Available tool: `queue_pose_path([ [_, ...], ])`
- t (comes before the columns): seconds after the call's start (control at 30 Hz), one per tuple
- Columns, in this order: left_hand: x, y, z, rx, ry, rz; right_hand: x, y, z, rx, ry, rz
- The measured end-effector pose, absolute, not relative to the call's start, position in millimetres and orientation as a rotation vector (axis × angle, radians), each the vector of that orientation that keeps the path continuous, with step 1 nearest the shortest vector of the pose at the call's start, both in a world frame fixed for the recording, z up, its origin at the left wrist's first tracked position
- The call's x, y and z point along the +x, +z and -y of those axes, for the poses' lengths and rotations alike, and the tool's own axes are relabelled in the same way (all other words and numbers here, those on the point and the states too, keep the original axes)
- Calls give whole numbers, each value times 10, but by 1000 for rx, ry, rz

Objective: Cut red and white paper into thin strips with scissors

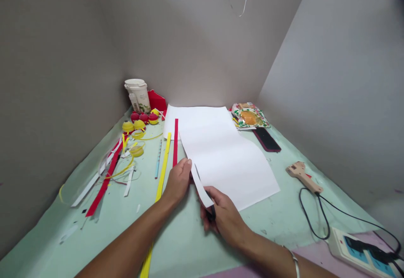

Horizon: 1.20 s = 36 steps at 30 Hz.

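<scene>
A large white paper sheet (227,156) lies in the middle, with a narrow strip (199,187) partly cut along its left edge and curling up. My left hand (179,181) pinches that edge between thumb and fingers. Below it, my right hand (221,212) is closed around black-handled scissors (211,211); their blades are mostly hidden by the paper. Left of the sheet lie a red paper strip (176,143) and a long yellow strip (164,166), which passes beneath my left forearm. A patterned pencil (158,160) rests beside them.
At left are red and yellow balls (139,125), tangled strips (109,177) and a white tub (137,94). On the right sit a floral packet (250,116), a phone (267,139), a glue gun (304,177) with a looped cord, and a power strip (339,244).
</scene>
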State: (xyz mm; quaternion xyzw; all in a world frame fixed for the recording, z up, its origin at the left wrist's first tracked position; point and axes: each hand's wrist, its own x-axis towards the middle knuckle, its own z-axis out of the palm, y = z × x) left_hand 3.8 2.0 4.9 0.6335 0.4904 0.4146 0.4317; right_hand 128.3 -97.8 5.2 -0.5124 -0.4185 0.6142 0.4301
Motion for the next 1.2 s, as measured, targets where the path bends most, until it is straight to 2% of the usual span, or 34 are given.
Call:
queue_pose_path([
  [1.2,33,6,-26,1607,1014,-1257,1289,-69,990,-1277,1517,1041],
])
